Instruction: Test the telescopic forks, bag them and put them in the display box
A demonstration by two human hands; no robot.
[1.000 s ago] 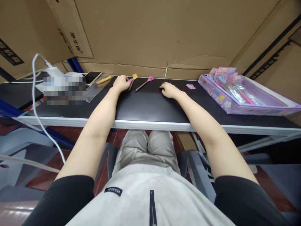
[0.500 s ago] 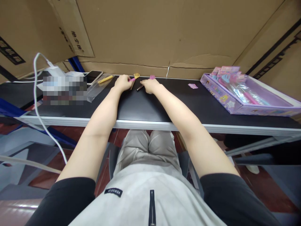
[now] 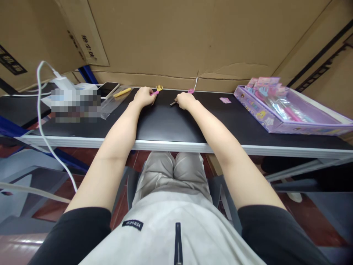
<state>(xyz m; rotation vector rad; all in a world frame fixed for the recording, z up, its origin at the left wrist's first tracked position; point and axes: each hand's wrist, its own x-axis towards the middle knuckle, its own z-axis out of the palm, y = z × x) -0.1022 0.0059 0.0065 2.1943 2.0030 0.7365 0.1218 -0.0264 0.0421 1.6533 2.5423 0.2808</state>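
Observation:
My left hand (image 3: 143,96) is closed at the back of the black table, with a pink handle (image 3: 154,93) poking out from its fingers. Right beside it is a yellow claw-shaped back scratcher head (image 3: 159,88) on a thin metal rod (image 3: 154,99); whether my fingers touch that rod I cannot tell. My right hand (image 3: 185,100) is closed around a pink-headed back scratcher. Its pink claw (image 3: 191,91) shows beyond the hand, and its metal rod (image 3: 173,103) sticks out to the left. The rod's middle is hidden under my fingers.
On the left, a yellow handle (image 3: 122,92) lies on a clear plastic bag (image 3: 109,106), near a phone (image 3: 108,89) and a white cable (image 3: 40,110). A pink card (image 3: 225,100) lies right of my hands. A purple display box (image 3: 309,129) holds packaged back scratchers. Cardboard (image 3: 176,40) walls the back.
My right hand has moved to the right along the table, carrying the pink-headed back scratcher with it. My left hand stays about where it was.

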